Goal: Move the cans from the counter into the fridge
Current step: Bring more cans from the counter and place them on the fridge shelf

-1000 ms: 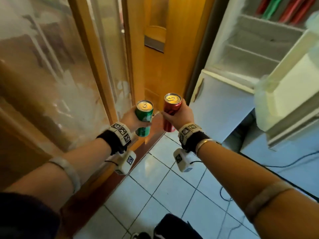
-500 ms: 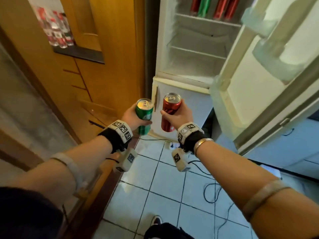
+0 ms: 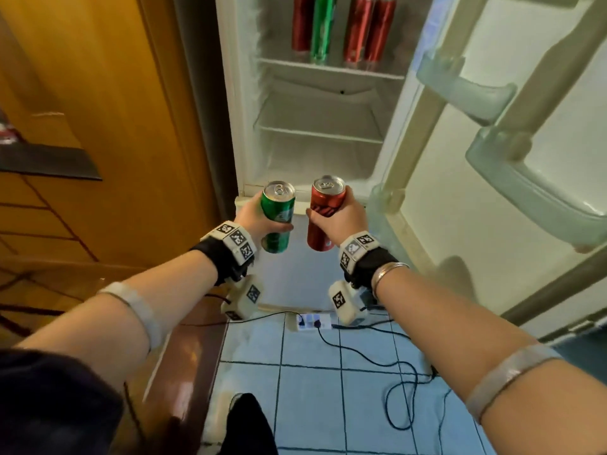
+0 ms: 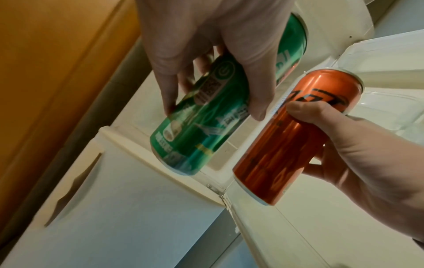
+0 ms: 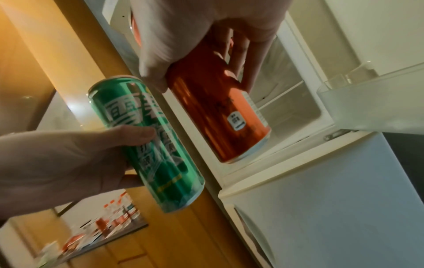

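Filling both hands point(image 3: 256, 218): two cans point(image 3: 277, 218)

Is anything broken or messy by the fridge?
Nothing is spilled. One odd thing: a power strip lies on the tiled floor at the foot of the fridge, with loose black cables trailing across the tiles, where feet could catch them.

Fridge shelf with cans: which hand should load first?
Left, marginally: the left hand with the green can sits below the shelf's open left end; the right hand holds the red can nearer the door.
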{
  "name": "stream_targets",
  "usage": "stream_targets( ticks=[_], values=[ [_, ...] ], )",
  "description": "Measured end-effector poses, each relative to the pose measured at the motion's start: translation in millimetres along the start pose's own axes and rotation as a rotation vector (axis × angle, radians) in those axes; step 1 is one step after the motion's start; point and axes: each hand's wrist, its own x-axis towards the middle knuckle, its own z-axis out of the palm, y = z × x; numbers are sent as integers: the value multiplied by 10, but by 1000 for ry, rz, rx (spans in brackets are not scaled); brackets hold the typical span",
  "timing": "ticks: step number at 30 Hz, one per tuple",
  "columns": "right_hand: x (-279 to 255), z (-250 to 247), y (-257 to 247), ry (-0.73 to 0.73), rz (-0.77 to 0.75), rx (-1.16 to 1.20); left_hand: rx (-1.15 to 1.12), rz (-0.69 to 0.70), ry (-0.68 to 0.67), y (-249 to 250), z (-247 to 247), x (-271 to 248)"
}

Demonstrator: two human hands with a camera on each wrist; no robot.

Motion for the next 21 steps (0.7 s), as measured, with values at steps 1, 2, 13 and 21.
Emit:
stream_targets(
  ticks=[1,2,13,21],
  values=[
    [151,40,-24,30,10,-3,14,30,-18,30,-25,194],
    [294,82,-52,58,20,-4,25,52,-42,53,-51,391],
    [1571,265,-287,228,145,-73,99,182,-173,363,-156,2116],
    [2502,150,-248,220,131,-101,113,242,-182,727,26,3057]
  ],
)
